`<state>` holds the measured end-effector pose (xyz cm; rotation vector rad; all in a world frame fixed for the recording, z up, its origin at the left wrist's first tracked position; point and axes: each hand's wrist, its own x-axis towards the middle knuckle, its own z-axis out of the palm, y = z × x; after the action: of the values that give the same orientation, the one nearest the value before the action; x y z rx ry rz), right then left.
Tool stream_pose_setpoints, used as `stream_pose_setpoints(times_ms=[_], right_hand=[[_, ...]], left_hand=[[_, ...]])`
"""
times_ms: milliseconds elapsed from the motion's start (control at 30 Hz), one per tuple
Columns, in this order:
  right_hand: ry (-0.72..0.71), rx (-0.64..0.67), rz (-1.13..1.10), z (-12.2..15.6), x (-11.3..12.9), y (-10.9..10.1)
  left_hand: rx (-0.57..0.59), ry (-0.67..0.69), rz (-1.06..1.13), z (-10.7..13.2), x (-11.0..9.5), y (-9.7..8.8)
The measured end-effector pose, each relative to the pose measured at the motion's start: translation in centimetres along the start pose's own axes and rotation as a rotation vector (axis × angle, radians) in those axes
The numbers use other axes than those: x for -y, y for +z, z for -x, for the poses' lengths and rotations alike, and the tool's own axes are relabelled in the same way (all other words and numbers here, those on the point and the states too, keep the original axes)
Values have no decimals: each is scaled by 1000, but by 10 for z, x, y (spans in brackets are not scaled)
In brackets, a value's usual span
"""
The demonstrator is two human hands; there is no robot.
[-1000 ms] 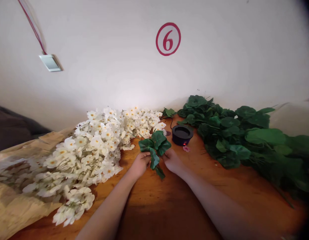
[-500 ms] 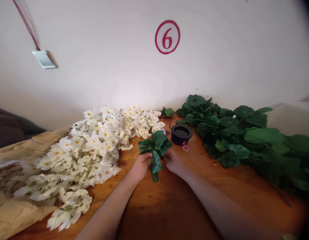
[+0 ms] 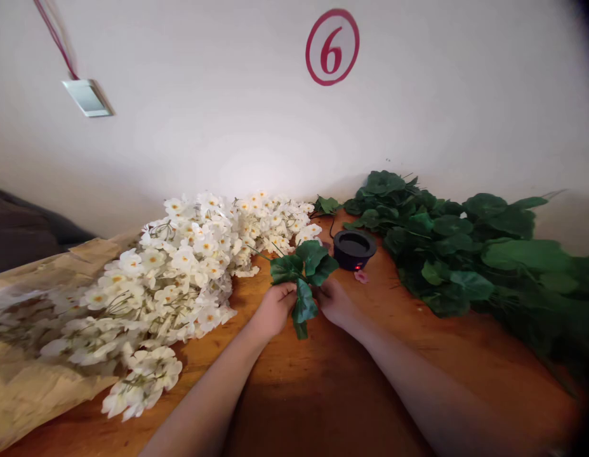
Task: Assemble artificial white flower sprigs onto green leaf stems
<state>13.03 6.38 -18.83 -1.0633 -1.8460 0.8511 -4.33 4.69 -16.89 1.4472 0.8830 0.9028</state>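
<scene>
The left hand (image 3: 275, 311) is curled tight around the stem of a green artificial leaf sprig (image 3: 304, 270), held up over the wooden tabletop (image 3: 323, 393). The right hand (image 3: 335, 304) sits close against it, its fingertips hidden behind a leaf, so its grip can't be told. White blossom sprays (image 3: 180, 266) lie at ten o'clock, a black round pot (image 3: 354, 249) at one, and a heap of artificial leaves (image 3: 447, 247) at two.
</scene>
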Motion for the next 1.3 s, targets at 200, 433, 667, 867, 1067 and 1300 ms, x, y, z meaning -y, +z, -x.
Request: stream_pose_setpoints(times_ms=[200, 433, 667, 867, 1067, 1300], right_hand=[[-60, -64, 258, -2, 11, -11], [-26, -82, 193, 1, 17, -5], [-41, -47, 103, 2, 12, -2], [-17, -18, 78, 3, 12, -2], [22, 4, 96, 2, 15, -3], [9, 113, 198, 3, 14, -7]], left_hand=[[0, 84, -243, 0, -9, 0], [-156, 219, -683, 3, -18, 2], [-133, 168, -464, -1, -4, -2], [-95, 141, -363, -1, 4, -6], [-81, 158, -411, 1, -2, -4], [-7, 265, -657, -2, -2, -19]])
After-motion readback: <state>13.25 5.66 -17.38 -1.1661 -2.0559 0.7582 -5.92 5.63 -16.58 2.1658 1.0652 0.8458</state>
